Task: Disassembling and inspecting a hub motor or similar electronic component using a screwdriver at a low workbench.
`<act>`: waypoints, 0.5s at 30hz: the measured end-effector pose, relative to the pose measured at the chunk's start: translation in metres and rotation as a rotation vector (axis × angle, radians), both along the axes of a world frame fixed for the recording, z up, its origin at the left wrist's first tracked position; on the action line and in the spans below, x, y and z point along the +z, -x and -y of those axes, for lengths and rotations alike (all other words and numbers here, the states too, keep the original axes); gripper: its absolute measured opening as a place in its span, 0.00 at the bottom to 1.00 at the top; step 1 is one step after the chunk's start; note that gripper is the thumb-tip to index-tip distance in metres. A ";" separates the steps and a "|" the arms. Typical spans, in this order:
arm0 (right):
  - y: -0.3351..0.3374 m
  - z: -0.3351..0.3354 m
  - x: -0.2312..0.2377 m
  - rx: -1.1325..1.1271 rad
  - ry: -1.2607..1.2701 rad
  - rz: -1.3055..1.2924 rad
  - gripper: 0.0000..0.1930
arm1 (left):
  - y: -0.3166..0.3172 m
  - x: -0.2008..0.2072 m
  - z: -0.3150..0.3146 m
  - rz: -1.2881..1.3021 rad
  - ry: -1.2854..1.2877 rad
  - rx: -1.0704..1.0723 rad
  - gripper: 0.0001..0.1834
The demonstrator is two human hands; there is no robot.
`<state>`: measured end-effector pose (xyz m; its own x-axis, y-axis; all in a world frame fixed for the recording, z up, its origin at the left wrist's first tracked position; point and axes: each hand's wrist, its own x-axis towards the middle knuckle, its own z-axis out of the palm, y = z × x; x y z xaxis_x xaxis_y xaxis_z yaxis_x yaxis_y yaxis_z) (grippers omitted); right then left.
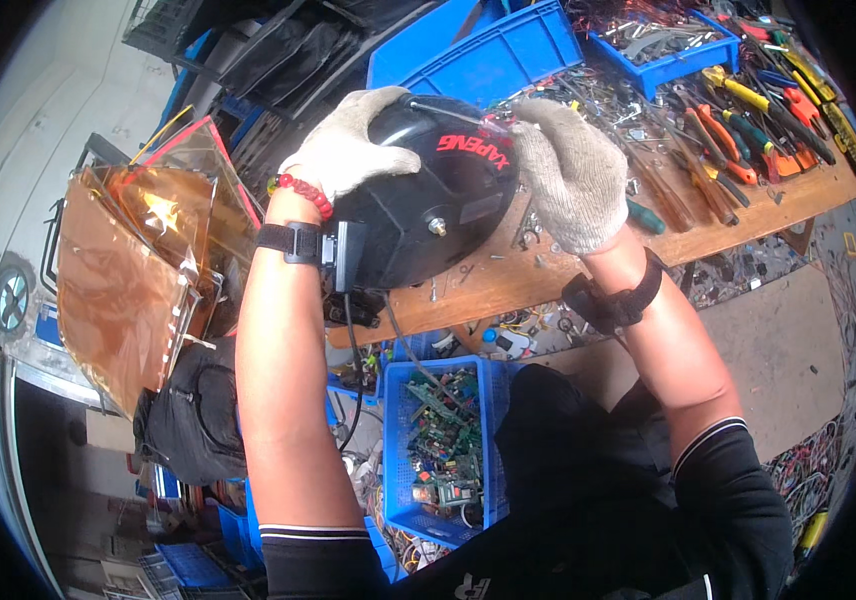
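Observation:
A black, shallow-domed round housing [378,220] with red lettering and a threaded metal stud near its middle is tilted up over the workbench's near edge. My left hand [353,145], in a pale knit glove, grips its upper left rim, thumb across the black face. At the upper right rim is my right hand [573,175], gloved too, its fingers closed in a pinch. A slim greyish strip runs along the top rim towards those fingers. Whether it is a tool or part of the housing, I cannot tell, and the fingertips' grip is hidden.
The wooden workbench [478,290] carries scattered screws, screwdrivers [658,180] and several pliers [728,140] at the right. Blue bins [498,55] stand behind. Below, a blue crate [398,440] holds circuit boards. Amber film-covered panels [128,270] lean at the left.

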<state>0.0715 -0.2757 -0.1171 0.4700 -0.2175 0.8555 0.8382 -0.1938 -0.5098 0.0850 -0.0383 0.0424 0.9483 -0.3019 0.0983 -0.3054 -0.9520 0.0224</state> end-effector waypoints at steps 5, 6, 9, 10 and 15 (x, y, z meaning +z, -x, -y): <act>-0.004 0.000 0.005 -0.167 -0.065 0.179 0.15 | 0.004 0.000 0.003 0.003 -0.004 0.014 0.54; -0.001 0.002 0.005 -0.166 -0.063 0.180 0.15 | 0.004 0.000 0.004 0.003 -0.008 0.014 0.54; 0.006 0.007 0.003 0.000 0.080 -0.126 0.19 | 0.007 0.001 0.005 0.005 -0.014 0.019 0.54; 0.006 0.006 0.007 0.061 -0.040 -0.143 0.18 | 0.007 0.002 0.005 0.010 -0.020 0.018 0.54; -0.006 0.002 0.006 -0.139 -0.100 0.146 0.14 | 0.006 -0.001 0.002 0.006 -0.009 0.001 0.53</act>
